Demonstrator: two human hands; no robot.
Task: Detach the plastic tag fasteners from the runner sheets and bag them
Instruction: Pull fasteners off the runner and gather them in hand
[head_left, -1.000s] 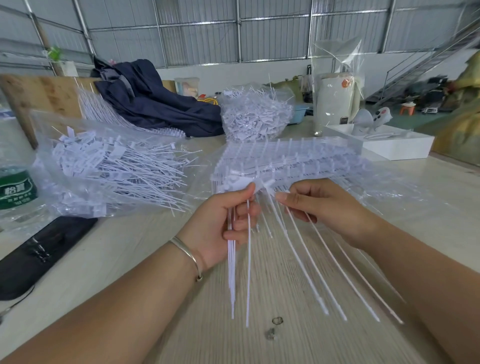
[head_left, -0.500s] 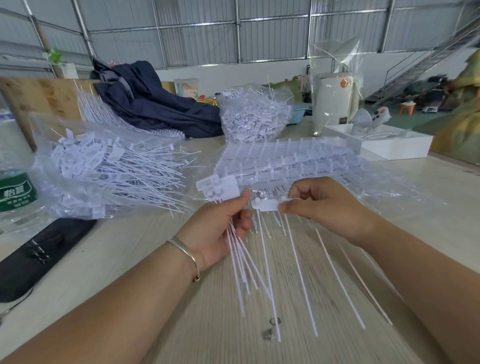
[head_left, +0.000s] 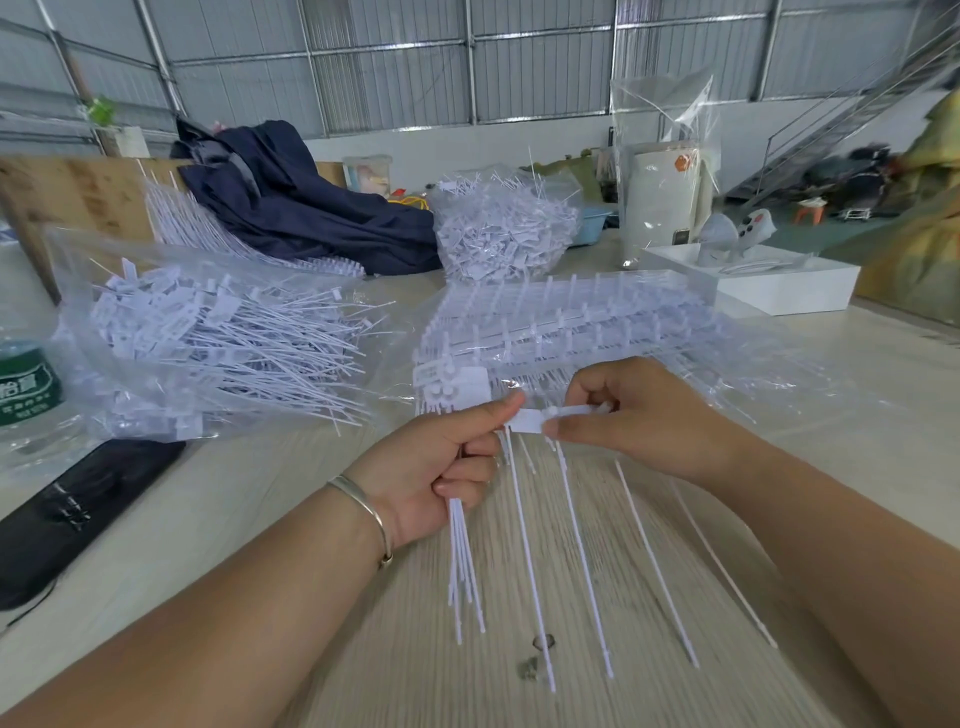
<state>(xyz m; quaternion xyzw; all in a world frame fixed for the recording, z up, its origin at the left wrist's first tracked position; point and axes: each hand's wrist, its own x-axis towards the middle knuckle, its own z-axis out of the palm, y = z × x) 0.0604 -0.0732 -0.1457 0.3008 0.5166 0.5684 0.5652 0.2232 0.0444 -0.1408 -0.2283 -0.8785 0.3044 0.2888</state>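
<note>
1. A bundle of detached fasteners (head_left: 464, 561) is gripped in the left hand (head_left: 441, 467).
2. One fastener head (head_left: 527, 420), above the runner sheets (head_left: 571, 322), is pinched by the right hand (head_left: 639, 415).
3. It is best twisted off cleanly, then bagged in the bag (head_left: 208, 338).

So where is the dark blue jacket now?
In the head view the dark blue jacket lies at the far left of the table, beside the heap of loose fasteners on its right.
</note>
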